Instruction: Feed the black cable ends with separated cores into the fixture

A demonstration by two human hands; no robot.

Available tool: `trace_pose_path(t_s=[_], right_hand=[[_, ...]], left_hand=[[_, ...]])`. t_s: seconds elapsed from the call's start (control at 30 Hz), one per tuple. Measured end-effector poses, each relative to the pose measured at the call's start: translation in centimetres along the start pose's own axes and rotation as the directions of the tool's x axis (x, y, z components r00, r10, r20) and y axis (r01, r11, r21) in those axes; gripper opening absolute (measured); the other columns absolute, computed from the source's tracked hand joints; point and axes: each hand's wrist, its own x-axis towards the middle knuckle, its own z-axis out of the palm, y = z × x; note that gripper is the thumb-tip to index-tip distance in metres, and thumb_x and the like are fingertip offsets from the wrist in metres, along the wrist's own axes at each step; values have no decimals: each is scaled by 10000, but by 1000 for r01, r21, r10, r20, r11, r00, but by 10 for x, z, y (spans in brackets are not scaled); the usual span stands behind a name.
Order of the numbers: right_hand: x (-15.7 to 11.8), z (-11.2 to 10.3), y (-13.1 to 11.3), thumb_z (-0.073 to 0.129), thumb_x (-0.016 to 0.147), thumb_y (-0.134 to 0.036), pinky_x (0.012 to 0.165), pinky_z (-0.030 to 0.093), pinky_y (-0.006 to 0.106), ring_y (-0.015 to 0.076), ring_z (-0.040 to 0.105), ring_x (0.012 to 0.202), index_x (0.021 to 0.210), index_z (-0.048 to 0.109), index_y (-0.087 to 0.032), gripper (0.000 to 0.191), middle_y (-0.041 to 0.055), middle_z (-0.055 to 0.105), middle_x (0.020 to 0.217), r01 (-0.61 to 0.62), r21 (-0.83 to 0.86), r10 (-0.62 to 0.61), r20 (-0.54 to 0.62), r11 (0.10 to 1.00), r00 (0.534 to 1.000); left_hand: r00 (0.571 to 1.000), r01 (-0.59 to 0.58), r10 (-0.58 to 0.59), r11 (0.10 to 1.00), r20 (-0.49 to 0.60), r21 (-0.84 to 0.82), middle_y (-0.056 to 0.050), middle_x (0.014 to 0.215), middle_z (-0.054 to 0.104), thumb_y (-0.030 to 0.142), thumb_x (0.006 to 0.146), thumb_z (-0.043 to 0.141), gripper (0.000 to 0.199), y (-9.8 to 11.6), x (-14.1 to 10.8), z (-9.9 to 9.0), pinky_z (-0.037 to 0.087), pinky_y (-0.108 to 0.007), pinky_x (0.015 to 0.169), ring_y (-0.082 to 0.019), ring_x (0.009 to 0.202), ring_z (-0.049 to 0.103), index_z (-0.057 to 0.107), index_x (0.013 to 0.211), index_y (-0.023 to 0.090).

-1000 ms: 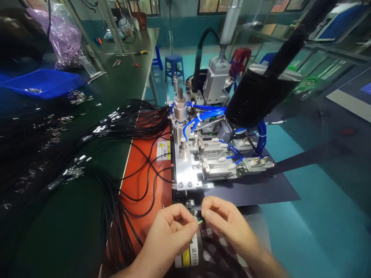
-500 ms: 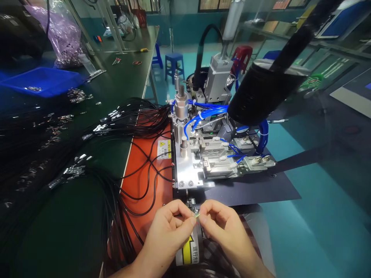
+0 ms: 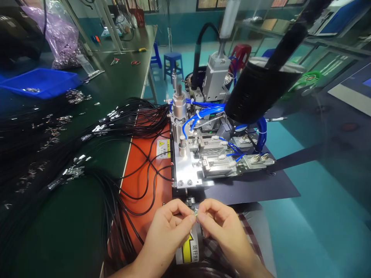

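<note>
My left hand (image 3: 171, 231) is closed in a pinch at the bottom centre, thumb against forefinger. My right hand (image 3: 222, 227) pinches from the other side, its fingertips almost touching the left ones. Between the fingertips shows a tiny yellow-green piece (image 3: 196, 214), too small to name. Just beyond the hands stands a metal machine (image 3: 185, 170) with silver cylinders and blue air tubes. Below the fingers is a round part with a yellow and white label (image 3: 188, 251).
Bundles of black cables (image 3: 113, 200) with metal ends lie across the green table (image 3: 78, 220) and an orange surface (image 3: 145, 150). A blue tray (image 3: 43, 79) sits at the far left. A black lamp-like cylinder (image 3: 252, 92) hangs over the machine's right side.
The fingertips have drawn slightly closer together, and less of the yellow-green piece shows. The view has shifted a little.
</note>
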Motion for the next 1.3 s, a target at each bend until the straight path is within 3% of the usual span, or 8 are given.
trace_pose_path(t_s=[0.17,0.53,0.77,1.03,1.17,1.3], right_hand=[[1,-3,1,644,786,-364,497,367,217,101,436,500,710,581,-162,225,-48,483,548,7,25,-7,12,1000,1000],[-3,-2,-1,608,813,-360,508,382,239,126,435,556,800,627,-169,192,-13,525,638,49,-184,-54,-22,982,998],[-3,-7,-1,493,902,-330,542,362,239,127,417,585,705,505,-200,237,-34,446,633,141,-377,-128,58,915,990],[-4,-7,-3,485,908,-259,604,356,254,140,436,648,695,471,-204,221,-21,456,694,292,-349,-273,102,891,957],[-2,-11,-1,511,891,-309,539,344,247,130,396,575,696,481,-206,222,-37,416,636,174,-251,-175,20,952,984],[-1,-15,-3,498,892,-375,491,333,238,120,376,514,715,504,-207,244,-54,400,573,101,-209,-98,28,973,995]], left_hand=[[1000,0,-1,1000,10,14,117,399,320,419,728,684,331,1,0,0,131,-177,396,-31,380,213,477,683,165],[1000,15,-15,1000,22,5,119,399,313,440,707,692,354,5,-1,1,131,-180,400,-32,389,210,466,688,168],[999,35,-35,999,-2,16,120,382,298,424,687,701,347,4,0,2,124,-181,391,-32,373,208,464,661,172],[995,86,-90,994,54,71,104,363,369,340,716,648,249,10,0,2,176,-177,369,-35,336,254,476,648,173],[995,78,-82,995,61,65,100,370,386,280,744,616,195,10,-1,0,164,-182,376,-33,341,253,483,654,169],[997,63,-66,996,47,55,102,373,377,276,747,620,198,8,-1,0,148,-185,376,-32,344,246,483,656,166]])
